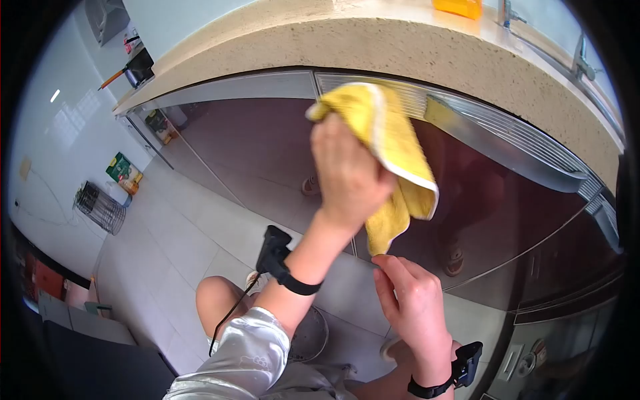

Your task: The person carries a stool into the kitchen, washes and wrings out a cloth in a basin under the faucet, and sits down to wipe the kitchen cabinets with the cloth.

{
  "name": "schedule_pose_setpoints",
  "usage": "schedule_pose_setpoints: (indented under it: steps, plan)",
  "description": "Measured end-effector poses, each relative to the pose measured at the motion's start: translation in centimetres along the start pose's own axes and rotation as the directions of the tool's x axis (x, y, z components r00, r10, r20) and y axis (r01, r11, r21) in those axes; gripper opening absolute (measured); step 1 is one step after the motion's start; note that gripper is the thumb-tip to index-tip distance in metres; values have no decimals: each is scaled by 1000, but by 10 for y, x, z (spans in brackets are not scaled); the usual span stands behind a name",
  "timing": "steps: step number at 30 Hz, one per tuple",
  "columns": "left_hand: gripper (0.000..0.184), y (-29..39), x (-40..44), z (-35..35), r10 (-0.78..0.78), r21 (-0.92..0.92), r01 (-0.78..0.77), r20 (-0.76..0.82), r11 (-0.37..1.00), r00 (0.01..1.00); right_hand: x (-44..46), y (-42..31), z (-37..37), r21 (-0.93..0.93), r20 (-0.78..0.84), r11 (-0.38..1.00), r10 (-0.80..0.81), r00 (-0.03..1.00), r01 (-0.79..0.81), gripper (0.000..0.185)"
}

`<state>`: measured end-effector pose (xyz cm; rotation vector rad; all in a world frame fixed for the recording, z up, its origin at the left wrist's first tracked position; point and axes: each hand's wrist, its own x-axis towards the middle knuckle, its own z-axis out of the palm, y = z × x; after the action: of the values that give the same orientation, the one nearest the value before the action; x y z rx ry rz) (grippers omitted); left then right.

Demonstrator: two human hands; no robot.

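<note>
A yellow cloth with a white edge (pixel 402 150) hangs against the dark glossy cabinet doors (pixel 260 133) and the metal strip above them. Slightly blurred, my left hand (pixel 350 172) is closed around the cloth's upper part, close under the countertop. My right hand (pixel 412 293) is lower down, its fingertips pinching the cloth's bottom corner. Right of the cloth, a curved metal handle (pixel 507 147) runs along the top of the door.
The speckled stone countertop (pixel 280 41) juts out above the cabinets, with an orange bottle (pixel 459 7) and a tap (pixel 583 60) on it. A pan (pixel 138 68) stands at its far left end. A wire basket (pixel 101 208) and a green package (pixel 124 172) are on the floor. Between my legs is a bucket (pixel 311 337).
</note>
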<state>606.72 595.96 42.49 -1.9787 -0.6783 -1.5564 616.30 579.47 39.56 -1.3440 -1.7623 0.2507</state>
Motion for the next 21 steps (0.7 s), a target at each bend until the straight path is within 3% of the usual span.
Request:
schedule_pose_setpoints:
  steps: [5, 7, 8, 9, 11, 13, 14, 15, 17, 19, 21]
  plan:
    - [36, -26, -2, -12, -74, 90, 70, 37, 993, 997, 0, 0, -4, 6, -20, 1000, 5, 1000, -4, 11]
    - [28, -8, -2, 3, -192, -92, 186, -54, 978, 980, 0, 0, -2, 5, -15, 1000, 3, 1000, -3, 11]
    - [40, 0, -5, 3, -248, -203, 277, 156, 939, 956, 0, 0, -2, 4, -8, 1000, 5, 1000, -5, 10]
    - [42, 9, -1, 7, -243, -286, 281, 159, 916, 957, 0, 0, -2, 0, -7, 1000, 4, 1000, -4, 10]
    - [42, 36, 8, 17, -103, -220, 108, 35, 969, 994, 0, 0, 0, 14, -8, 1000, 3, 1000, -2, 10]
    - [48, 51, 10, 21, -109, -384, 91, -24, 919, 994, 0, 3, 0, 24, -11, 1000, 8, 1000, -8, 10]
    - [49, 50, 9, 13, -158, -454, 189, 106, 871, 982, 1, 4, 0, 35, -21, 999, 14, 1000, -13, 10]
    - [50, 35, 6, 16, -82, -409, 120, 110, 905, 991, 0, 4, 0, 35, -14, 999, 13, 1000, -13, 10]
    - [48, 11, -2, 11, 4, -143, 10, 98, 990, 995, 1, 2, -1, 25, -3, 998, 63, 998, -63, 9]
    - [45, -5, -6, -1, -85, -83, 96, 125, 992, 989, 0, 1, -1, 13, 6, 998, 59, 998, -59, 8]
    - [45, -17, -8, -4, -183, -137, 197, 111, 971, 977, -1, 1, -2, 3, 6, 999, 39, 999, -39, 8]
